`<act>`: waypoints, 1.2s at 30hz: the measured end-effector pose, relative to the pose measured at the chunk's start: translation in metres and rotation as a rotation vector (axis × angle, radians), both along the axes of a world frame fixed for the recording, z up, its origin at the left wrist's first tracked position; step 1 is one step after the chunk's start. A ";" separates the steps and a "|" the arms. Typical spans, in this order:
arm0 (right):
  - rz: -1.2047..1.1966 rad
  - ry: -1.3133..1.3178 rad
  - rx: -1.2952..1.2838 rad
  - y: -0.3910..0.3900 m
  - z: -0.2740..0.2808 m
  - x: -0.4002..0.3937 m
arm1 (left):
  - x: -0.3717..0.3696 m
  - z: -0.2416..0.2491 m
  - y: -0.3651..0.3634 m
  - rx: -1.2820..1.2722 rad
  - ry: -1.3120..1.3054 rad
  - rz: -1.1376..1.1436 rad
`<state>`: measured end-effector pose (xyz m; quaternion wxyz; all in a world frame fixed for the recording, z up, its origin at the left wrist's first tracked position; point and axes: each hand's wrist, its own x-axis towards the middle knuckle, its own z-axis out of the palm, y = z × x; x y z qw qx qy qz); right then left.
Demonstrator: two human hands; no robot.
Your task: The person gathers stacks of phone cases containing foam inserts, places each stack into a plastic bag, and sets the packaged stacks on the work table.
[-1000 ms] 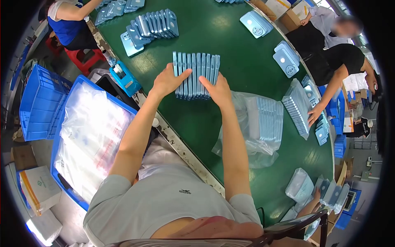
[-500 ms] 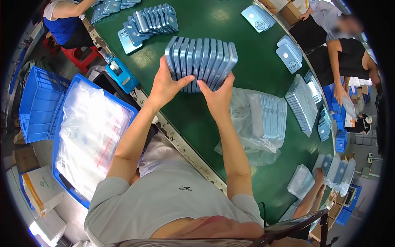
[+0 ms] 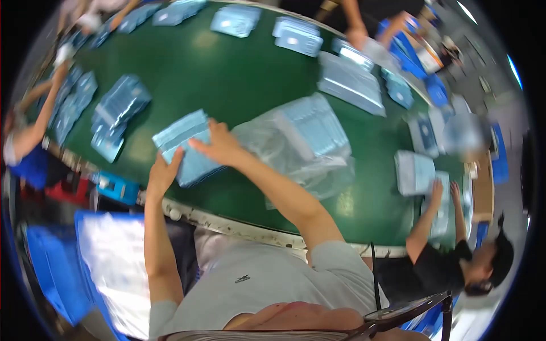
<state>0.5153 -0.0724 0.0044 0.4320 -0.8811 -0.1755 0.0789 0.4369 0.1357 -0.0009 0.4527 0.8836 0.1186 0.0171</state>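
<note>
A row of light-blue phone cases [image 3: 190,149], packed face to face, lies between my hands over the green table, blurred by motion. My left hand [image 3: 164,175] is closed round its near left end, thumb along the side. Across the other end, my right hand [image 3: 219,146] grips the same row, thumb pointing in toward the left one. To the right, close to my right forearm, a clear plastic bag [image 3: 284,162] holds another row of similar cases [image 3: 318,128].
Loose piles of cases [image 3: 122,102] stand at the left, with more stacks [image 3: 236,20] along the far edge. A blue tape dispenser [image 3: 115,188] and a bin of plastic bags [image 3: 111,256] sit near the front edge. Co-workers' hands [image 3: 437,190] handle wrapped stacks at the right.
My view has turned right, so the table's contents shift. The held row has gone from raised and upright to lower and tilted, with my right hand reaching across more.
</note>
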 end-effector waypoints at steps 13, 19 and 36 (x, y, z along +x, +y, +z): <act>0.121 0.131 0.049 -0.076 0.063 0.034 | -0.056 -0.003 -0.048 -0.071 -0.241 -0.161; 0.211 -0.310 -0.504 -0.031 0.061 -0.038 | -0.055 -0.021 -0.051 0.039 -0.217 -0.162; -0.100 -0.201 -0.598 0.001 0.061 -0.074 | -0.055 -0.020 -0.057 -0.609 -0.019 -0.051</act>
